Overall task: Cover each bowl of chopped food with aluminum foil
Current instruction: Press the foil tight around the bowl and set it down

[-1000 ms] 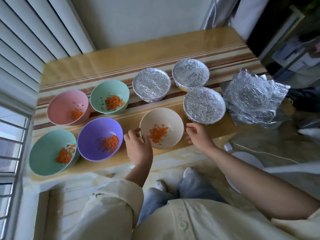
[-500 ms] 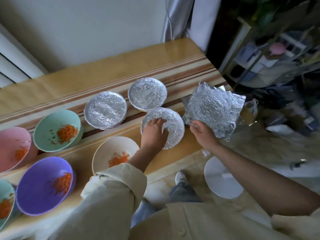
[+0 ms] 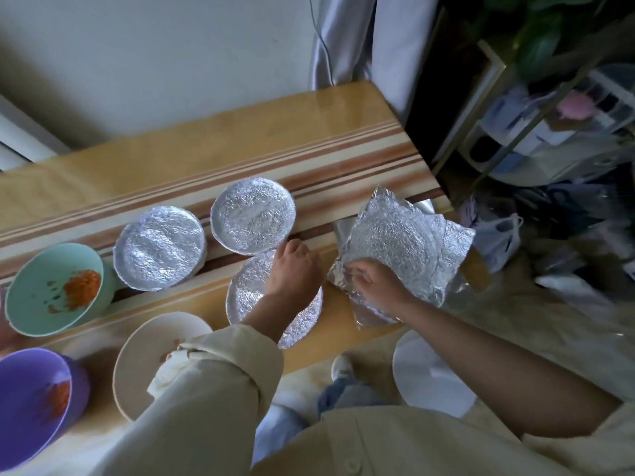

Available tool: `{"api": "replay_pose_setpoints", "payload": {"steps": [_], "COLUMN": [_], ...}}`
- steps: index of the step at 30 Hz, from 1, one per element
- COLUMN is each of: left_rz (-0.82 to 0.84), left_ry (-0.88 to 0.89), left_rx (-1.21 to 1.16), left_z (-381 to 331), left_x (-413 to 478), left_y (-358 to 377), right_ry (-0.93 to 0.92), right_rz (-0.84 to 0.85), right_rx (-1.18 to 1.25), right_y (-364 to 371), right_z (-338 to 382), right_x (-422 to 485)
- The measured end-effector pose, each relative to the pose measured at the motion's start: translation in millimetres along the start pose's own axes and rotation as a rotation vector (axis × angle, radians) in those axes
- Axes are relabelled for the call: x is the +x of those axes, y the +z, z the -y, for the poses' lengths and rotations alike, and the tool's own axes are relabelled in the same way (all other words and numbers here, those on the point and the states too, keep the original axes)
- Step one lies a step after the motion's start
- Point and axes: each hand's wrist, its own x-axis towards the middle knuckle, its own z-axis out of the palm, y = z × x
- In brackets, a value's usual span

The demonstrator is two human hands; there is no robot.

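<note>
Three foil-covered bowls stand on the striped table (image 3: 343, 139): one at the left (image 3: 159, 247), one farther back (image 3: 252, 214) and a near one (image 3: 247, 297). My left hand (image 3: 295, 269) rests on the near covered bowl's far right edge, fingers bent downward. A stack of crinkled foil sheets (image 3: 412, 245) lies at the table's right end. My right hand (image 3: 372, 285) pinches the top sheet at its near left corner. Uncovered bowls with chopped orange food sit at the left: green (image 3: 51, 290), beige (image 3: 144, 359) partly under my left sleeve, and purple (image 3: 31, 403).
The table ends just right of the foil stack. Beyond that edge are a cluttered shelf (image 3: 549, 125), a plastic bag (image 3: 498, 235) and a round white stool (image 3: 429, 376) on the floor. A wall and a curtain (image 3: 343, 39) stand behind the table.
The view has swung right. My left hand left the beige bowl and went onto the near covered bowl. My right hand moved from beside the beige bowl onto the foil stack.
</note>
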Motion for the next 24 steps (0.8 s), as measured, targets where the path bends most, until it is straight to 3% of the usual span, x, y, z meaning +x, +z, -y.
{"api": "replay_pose_setpoints", "payload": {"steps": [2, 4, 11, 19, 22, 24], "left_rz": [0.036, 0.092, 0.233, 0.338, 0.486, 0.466], "left_ry": [0.003, 0.010, -0.171, -0.321, -0.347, -0.375], "left_rx": [-0.052, -0.148, -0.399, -0.414, -0.428, -0.470], "left_z": [-9.9, -21.4, -59.5, -70.4, -73.6, -72.6], "left_x": [9.9, 21.2, 47.7, 58.6, 59.7, 59.8], "left_y": [-2.9, -3.0, 9.9, 24.5, 28.1, 30.2], "right_ry": [0.002, 0.028, 0.051, 0.081, 0.090, 0.118], "right_rz": [0.036, 0.115, 0.182, 0.192, 0.005, -0.365], "right_rx": [-0.290, -0.402, -0.133, 0.058, 0.181, 0.075], "right_y": [-6.6, -10.6, -28.1, -40.1, -46.7, -53.9], "right_z": [-12.3, -22.7, -49.3, -59.9, -63.0, -67.3], "right_x": [7.7, 9.6, 1.9, 3.8, 4.0, 7.3]}}
